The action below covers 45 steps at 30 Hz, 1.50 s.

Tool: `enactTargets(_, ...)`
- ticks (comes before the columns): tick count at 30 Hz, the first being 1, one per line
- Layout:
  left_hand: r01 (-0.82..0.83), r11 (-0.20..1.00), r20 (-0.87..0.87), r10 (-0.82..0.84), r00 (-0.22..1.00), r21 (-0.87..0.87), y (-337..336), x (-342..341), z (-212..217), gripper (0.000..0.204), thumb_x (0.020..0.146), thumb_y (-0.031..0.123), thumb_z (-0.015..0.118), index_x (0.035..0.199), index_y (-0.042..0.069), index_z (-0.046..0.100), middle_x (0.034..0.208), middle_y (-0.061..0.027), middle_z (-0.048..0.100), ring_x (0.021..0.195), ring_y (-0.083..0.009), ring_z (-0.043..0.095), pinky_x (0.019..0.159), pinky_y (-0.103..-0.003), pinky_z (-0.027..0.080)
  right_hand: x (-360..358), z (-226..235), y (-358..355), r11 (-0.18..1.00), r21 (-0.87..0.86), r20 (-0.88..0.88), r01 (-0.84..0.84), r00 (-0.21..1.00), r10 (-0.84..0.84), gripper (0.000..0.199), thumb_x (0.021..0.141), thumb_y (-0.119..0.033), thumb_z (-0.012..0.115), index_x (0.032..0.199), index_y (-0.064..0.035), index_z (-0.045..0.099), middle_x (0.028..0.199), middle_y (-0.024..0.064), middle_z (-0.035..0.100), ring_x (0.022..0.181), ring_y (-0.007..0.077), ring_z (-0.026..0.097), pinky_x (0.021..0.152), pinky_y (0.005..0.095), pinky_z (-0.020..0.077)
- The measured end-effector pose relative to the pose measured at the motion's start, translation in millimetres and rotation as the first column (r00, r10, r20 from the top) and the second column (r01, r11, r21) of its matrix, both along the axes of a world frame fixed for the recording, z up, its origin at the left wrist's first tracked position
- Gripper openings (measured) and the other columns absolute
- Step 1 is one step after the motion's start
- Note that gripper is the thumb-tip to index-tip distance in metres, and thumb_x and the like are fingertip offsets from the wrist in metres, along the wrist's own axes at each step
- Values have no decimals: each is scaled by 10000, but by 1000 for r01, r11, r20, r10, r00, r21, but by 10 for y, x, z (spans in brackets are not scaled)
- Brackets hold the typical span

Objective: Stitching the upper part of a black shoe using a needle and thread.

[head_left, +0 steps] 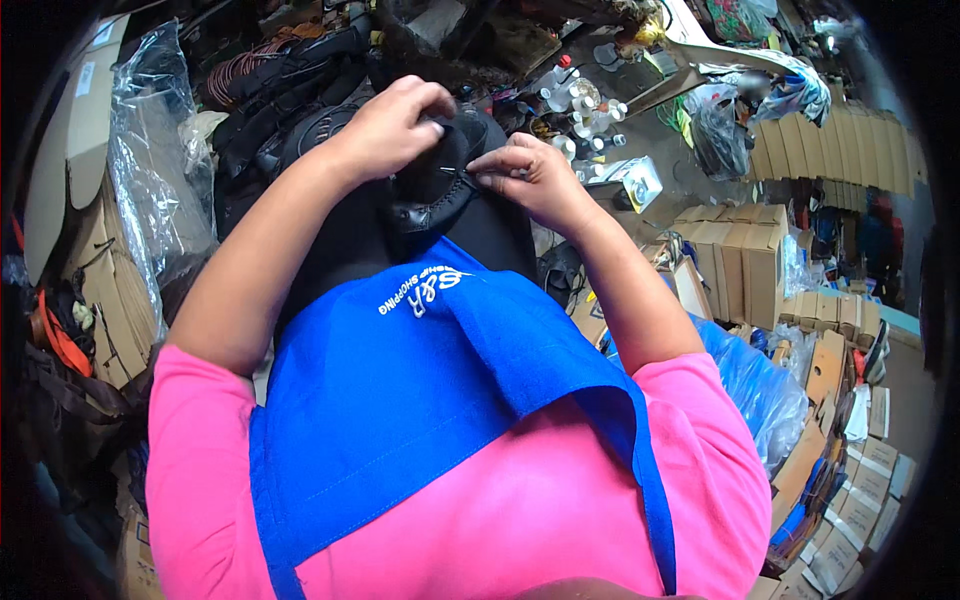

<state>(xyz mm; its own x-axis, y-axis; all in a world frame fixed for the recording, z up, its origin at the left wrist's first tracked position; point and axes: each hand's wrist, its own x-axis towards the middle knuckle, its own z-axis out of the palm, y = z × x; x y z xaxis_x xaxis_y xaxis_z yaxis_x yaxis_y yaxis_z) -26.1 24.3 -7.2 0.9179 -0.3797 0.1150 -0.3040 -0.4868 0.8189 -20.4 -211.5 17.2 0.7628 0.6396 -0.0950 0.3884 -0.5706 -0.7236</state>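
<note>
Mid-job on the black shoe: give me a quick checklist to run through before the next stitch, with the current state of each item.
1. Left hand grips the black shoe from above: ok.
2. Right hand fingers pinched at the shoe's stitched edge: ok.
3. Needle or thread in the pinch: cannot tell, too small to make out.
4. Shoe steadied over the lap above the blue apron: ok.
5. Stitch line in sight: partly; the left hand covers the upper part.
6. Small bottles on the bench stand apart from both hands: ok.
</note>
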Motion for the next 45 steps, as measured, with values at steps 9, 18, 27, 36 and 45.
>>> enactTargets(9,-166,986,38,166,985,-12,7,-653,183,343,780,-48,592,1098,69,645,879,-115,547,802,-253,575,730,-317,474,-455,5,49,984,-167,418,59,908,17,398,733,-75,629,1122,-158,644,773,91,510,777,262,537,745,376,388)
enactTargets(18,-262,905,398,116,910,335,-54,-648,10,153,732,18,682,880,57,685,817,-71,591,740,-250,593,638,-333,468,-470,-14,-13,976,-193,379,102,925,-22,336,798,-91,629,1118,-181,672,746,81,495,751,231,514,760,336,388)
enactTargets(27,-179,983,153,182,971,-32,-37,-535,-32,161,720,117,715,876,155,725,750,-36,555,778,-217,554,704,-348,413,12,-28,-184,1000,25,-157,-16,987,20,313,818,-37,612,1091,-164,697,785,3,481,800,128,493,756,253,415)
enactTargets(36,-211,958,162,182,970,191,-46,-499,-73,154,729,119,703,875,164,727,788,-24,540,856,-221,533,768,-368,386,238,43,-129,989,-25,-241,-148,961,138,229,861,-92,603,1053,-157,709,852,9,500,863,132,500,814,260,411)
enactTargets(45,-209,964,192,176,965,167,-46,-460,-123,155,740,82,693,875,153,719,742,-30,490,805,-217,504,722,-347,366,256,66,-132,990,-28,-276,-138,953,125,228,857,-109,615,1057,-166,710,862,6,509,867,131,507,824,260,414)
